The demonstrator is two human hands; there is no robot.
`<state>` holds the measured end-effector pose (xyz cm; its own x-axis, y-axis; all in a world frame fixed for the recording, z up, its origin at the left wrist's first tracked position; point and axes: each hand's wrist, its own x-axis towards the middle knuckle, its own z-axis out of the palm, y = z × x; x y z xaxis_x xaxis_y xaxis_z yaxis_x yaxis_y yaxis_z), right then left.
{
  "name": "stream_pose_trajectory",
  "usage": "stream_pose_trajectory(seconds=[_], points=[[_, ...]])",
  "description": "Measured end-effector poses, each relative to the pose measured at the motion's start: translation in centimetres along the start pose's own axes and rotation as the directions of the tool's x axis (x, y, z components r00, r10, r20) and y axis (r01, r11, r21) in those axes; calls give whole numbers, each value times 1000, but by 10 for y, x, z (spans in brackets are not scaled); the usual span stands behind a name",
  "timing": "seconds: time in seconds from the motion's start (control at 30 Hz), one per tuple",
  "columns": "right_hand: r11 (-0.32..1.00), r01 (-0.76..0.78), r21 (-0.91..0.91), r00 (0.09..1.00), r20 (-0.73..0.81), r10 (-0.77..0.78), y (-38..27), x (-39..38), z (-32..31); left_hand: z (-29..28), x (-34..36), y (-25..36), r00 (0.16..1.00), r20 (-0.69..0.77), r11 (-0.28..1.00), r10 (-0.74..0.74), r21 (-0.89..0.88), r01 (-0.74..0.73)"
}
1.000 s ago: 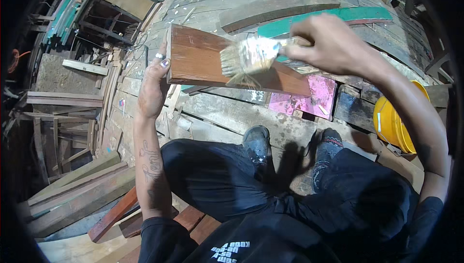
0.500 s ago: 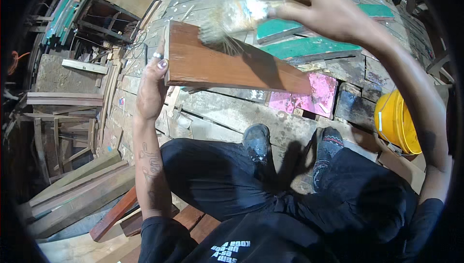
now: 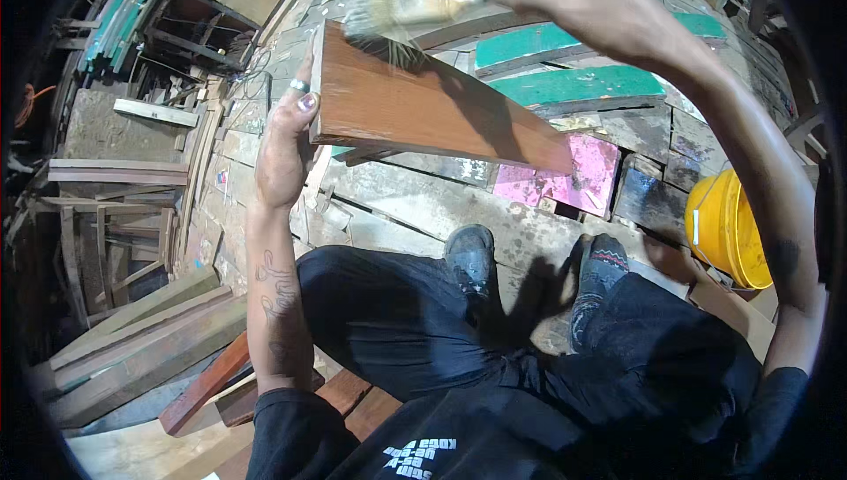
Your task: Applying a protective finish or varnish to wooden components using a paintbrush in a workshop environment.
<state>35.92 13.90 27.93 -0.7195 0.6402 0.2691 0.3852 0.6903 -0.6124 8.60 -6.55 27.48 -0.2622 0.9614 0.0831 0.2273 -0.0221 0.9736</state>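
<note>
My left hand (image 3: 287, 145) grips the near end of a reddish-brown wooden board (image 3: 423, 109), with the thumb on its end face. The board slants away to the right, its far end at a pink, stained piece (image 3: 600, 171) on the floor. My right hand (image 3: 609, 8), slightly blurred, is closed on the handle of a wide paintbrush (image 3: 410, 3). The brush's pale bristles lie at the board's upper edge near the held end, and some appear to touch it. A dark shadow falls across the board's face.
Green-painted planks (image 3: 582, 87) lie beyond the board. A yellow bucket (image 3: 728, 228) stands at the right, near my foot. Stacked timber (image 3: 150, 339) and wooden frames fill the left side. Gaps show between the floorboards, and wood scraps are scattered about.
The brush has moved slightly left and up along the board's upper edge. My left hand has raised the board's held end a little and shifted it right.
</note>
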Motion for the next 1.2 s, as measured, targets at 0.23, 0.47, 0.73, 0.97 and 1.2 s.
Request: stream_pose_trajectory(seconds=[0.23,0.47,0.73,0.97,1.2], points=[[994,-43,-104,999,14,45,-14,-5,7,9,2,6,999,38,1000,16,19,-17],[916,-397,-57,914,62,400,-84,3,-22,3,-2,4,1000,-11,1000,-20,-20,20],[996,-60,-63,997,-55,56,-45,-2,-20,8,-1,11,997,72,1000,1,15,-2],[996,85,13,986,-146,-82,-24,-24,10,7,2,6,1000,26,1000,-16,-12,16],[955,214,206,974,-115,-194,-10,-30,32,-1,0,-3,998,23,995,-64,-74,65]])
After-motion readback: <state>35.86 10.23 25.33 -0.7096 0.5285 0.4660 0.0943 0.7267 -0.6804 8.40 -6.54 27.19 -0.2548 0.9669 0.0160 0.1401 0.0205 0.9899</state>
